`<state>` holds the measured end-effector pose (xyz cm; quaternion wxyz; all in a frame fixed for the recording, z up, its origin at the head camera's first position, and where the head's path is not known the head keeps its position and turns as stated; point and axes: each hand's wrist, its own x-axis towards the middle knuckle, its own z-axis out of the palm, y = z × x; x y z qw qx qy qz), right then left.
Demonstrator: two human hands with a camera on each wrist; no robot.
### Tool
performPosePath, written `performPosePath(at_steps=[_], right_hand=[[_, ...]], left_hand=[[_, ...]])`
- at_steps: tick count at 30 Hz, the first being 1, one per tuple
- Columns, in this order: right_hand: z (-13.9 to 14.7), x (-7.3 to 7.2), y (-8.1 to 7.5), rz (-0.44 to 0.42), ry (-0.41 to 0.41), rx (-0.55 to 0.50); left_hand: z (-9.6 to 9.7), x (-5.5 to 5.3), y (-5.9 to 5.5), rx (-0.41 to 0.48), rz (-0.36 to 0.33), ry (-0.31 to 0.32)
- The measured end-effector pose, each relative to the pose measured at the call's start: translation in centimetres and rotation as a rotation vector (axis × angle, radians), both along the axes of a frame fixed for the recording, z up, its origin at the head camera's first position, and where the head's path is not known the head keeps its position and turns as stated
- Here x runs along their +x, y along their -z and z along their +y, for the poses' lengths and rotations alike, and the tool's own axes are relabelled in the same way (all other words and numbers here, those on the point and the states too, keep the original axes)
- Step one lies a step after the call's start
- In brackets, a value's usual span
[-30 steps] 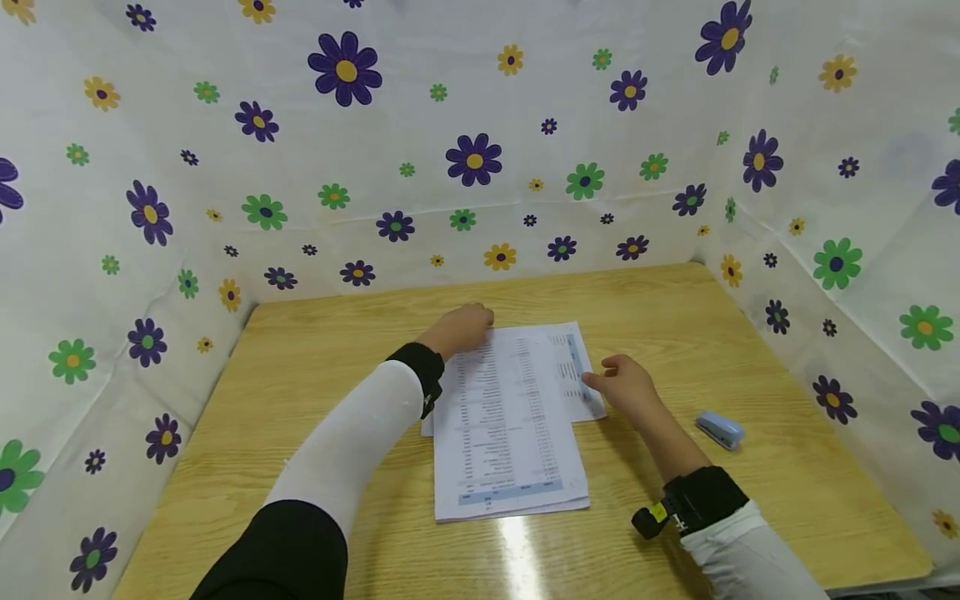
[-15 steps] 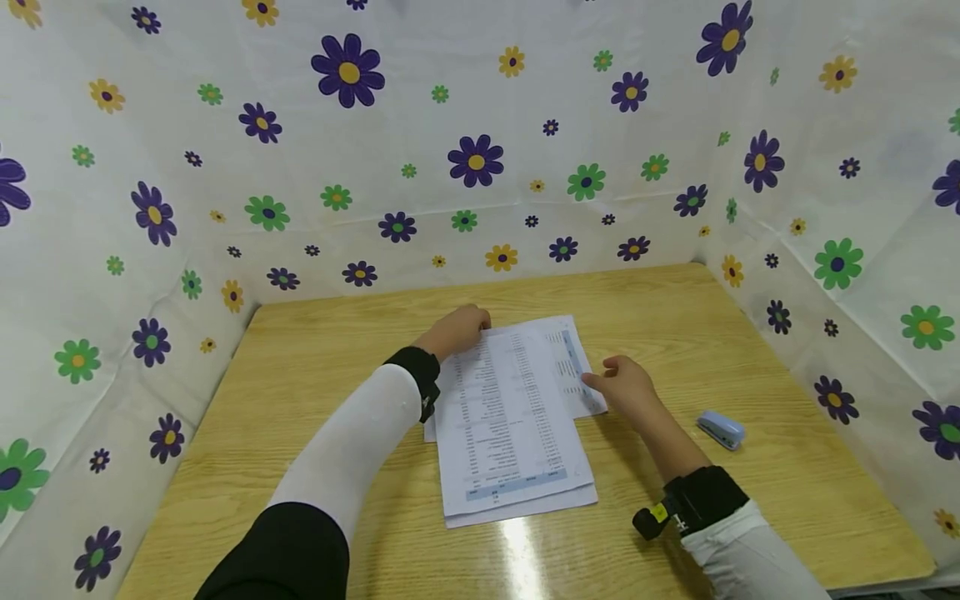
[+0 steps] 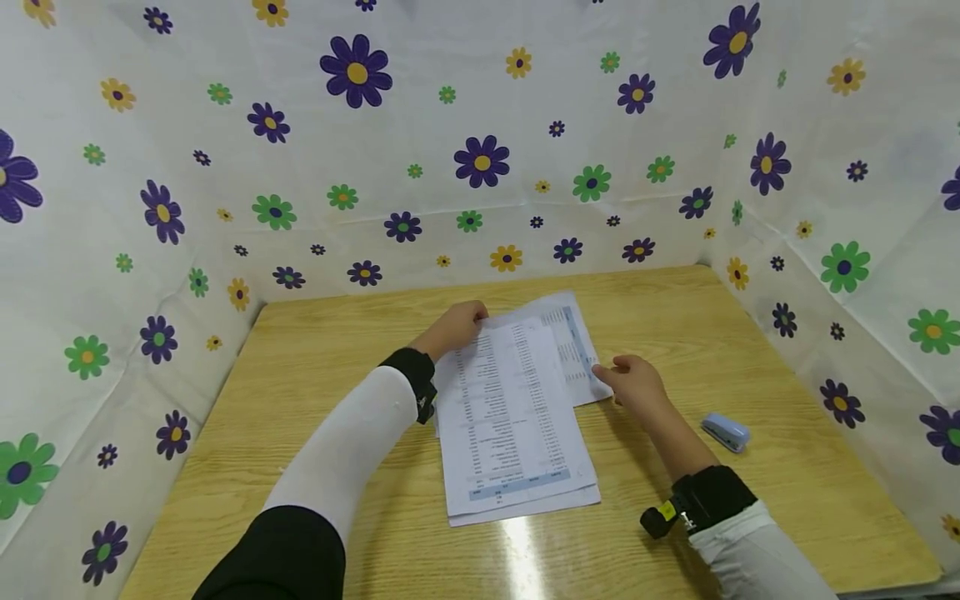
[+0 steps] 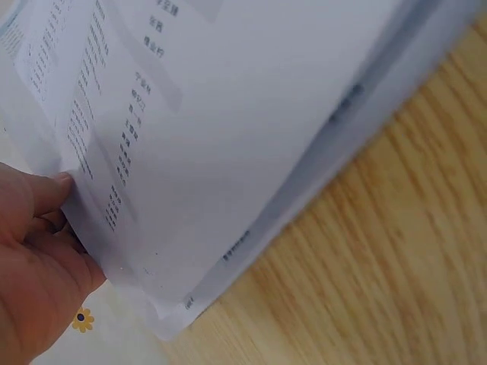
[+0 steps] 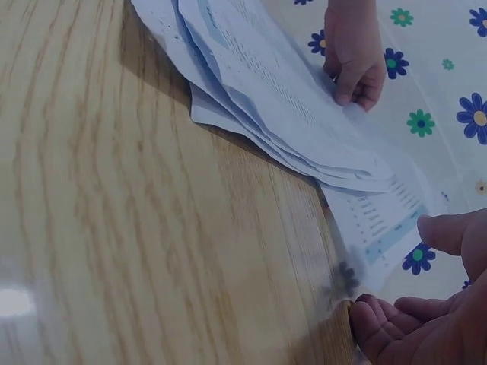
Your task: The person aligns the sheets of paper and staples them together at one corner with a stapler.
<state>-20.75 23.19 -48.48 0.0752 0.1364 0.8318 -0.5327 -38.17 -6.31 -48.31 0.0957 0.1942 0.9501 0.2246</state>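
A stack of printed paper sheets (image 3: 517, 425) lies on the table, its long side toward me. Under it, a crosswise printed sheet (image 3: 573, 333) sticks out at the far right. My left hand (image 3: 456, 327) pinches the far edge of the papers and holds that edge up; in the left wrist view, my left thumb (image 4: 53, 194) lies over the sheets. My right hand (image 3: 637, 387) is at the crosswise sheet's right edge, thumb touching it. In the right wrist view, a gap shows between the thumb (image 5: 449, 232) and the curved fingers (image 5: 380, 323), beside the sheet's corner.
A light blue stapler (image 3: 726, 432) lies on the wooden table (image 3: 322, 400) to the right of my right hand. White cloth (image 3: 420, 150) with printed flowers stands behind the table and along both sides.
The crosswise sheet's far edge has risen and shifted away from me, showing more of its print. The stack has turned slightly, its near end moving right. My right hand stays nearly in place.
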Motion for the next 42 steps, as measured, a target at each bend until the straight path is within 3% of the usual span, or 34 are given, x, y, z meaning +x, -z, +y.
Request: performPosePath(at_steps=[3, 8, 14, 22, 25, 33, 42], right_hand=[[0.2, -0.1, 0.1, -0.008, 0.006, -0.049], [0.6, -0.4, 0.2, -0.007, 0.089, -0.177], [0.6, -1.0, 0.3, 0.003, 0.139, -0.331], [-0.8, -2.2, 0.5, -0.016, 0.144, -0.645], [-1.5, -2.7, 0.6, -0.027, 0.151, -0.666], [-2.5, -3.6, 1.0, -0.047, 0.177, -0.582], [-3.4, -3.9, 0.8, 0.031, 0.246, -0.503]], left_hand=[[-0.3, 0.1, 0.0, 0.047, 0.009, -0.035], [-0.6, -0.1, 0.4, 0.148, 0.013, -0.096], [-0.8, 0.0, 0.4, 0.248, 0.005, -0.117], [-0.3, 0.1, 0.4, 0.337, 0.025, -0.149], [0.0, 0.1, 0.4, 0.370, 0.029, -0.157], [0.5, 0.2, 0.8, 0.455, 0.033, -0.186], [1.1, 0.6, 0.7, 0.523, 0.051, -0.214]])
